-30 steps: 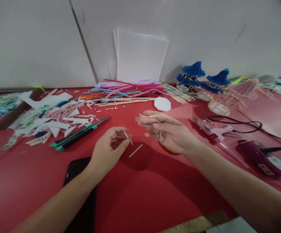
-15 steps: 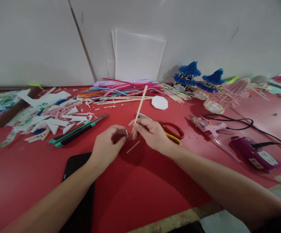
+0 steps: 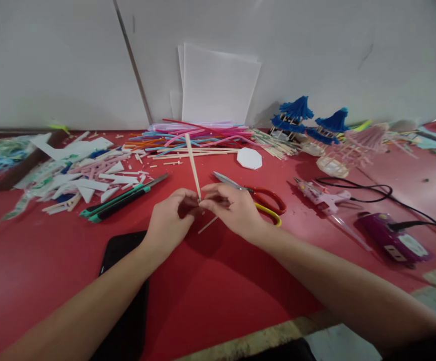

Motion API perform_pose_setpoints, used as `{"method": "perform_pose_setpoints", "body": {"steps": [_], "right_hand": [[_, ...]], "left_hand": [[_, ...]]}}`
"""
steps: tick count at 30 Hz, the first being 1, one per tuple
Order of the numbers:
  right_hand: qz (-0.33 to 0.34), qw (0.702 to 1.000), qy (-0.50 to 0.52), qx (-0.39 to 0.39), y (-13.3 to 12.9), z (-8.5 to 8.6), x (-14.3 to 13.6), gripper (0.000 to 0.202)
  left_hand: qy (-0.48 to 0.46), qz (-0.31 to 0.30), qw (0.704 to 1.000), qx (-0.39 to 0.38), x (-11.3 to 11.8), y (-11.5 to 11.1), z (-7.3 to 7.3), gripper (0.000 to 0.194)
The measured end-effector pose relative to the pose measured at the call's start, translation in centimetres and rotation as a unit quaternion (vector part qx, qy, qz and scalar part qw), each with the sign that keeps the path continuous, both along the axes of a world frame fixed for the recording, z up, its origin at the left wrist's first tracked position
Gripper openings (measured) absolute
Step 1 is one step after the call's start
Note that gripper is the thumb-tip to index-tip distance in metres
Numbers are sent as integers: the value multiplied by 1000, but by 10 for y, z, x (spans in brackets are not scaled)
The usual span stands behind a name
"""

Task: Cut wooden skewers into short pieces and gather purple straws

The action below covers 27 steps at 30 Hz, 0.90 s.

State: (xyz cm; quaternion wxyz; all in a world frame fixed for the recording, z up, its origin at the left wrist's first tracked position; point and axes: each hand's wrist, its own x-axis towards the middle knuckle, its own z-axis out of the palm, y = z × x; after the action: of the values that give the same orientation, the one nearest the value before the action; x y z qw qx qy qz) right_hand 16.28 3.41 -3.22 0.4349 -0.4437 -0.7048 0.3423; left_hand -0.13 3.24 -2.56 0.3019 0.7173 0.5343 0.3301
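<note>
A long pale wooden stick (image 3: 192, 165) stands nearly upright, tilted a little left, with its lower end between the fingertips of both hands. My right hand (image 3: 236, 208) pinches it near the bottom. My left hand (image 3: 172, 213) is closed at the same spot, thumb and fingers meeting round the stick's base; the tip itself is hidden by the fingers. A short thin stick (image 3: 207, 225) lies on the red table just under the hands. Scissors (image 3: 266, 198) with red and yellow handles lie right behind my right hand, blades pointing left.
Left are a green-black utility knife (image 3: 122, 200), a black phone (image 3: 122, 250) and white scraps (image 3: 86, 185). Coloured pipe cleaners (image 3: 202, 135) and a white octagon (image 3: 250, 158) lie behind. A glue gun (image 3: 325, 198), purple power socket (image 3: 394, 240) and blue-roofed models (image 3: 293, 115) stand right.
The long stick has swung from leaning right to leaning slightly left. My hands have come closer together, and the scissors' blades now show more. The view has shifted slightly.
</note>
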Motion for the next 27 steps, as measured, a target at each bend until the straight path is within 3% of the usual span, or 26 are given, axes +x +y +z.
{"method": "perform_pose_setpoints", "body": {"steps": [10,19,27], "right_hand": [[-29,988,-109,107,-7,2,-5,16],[-6,995,-60,80,-5,-2,2,19],[7,996,-36,81,-6,-3,5,20]], "left_hand": [[15,22,999,25,3,-2,-3,18],[-52,6,998,-30,2,0,-2,9],[-64,-42,997,20,1,1,-8,8]]}}
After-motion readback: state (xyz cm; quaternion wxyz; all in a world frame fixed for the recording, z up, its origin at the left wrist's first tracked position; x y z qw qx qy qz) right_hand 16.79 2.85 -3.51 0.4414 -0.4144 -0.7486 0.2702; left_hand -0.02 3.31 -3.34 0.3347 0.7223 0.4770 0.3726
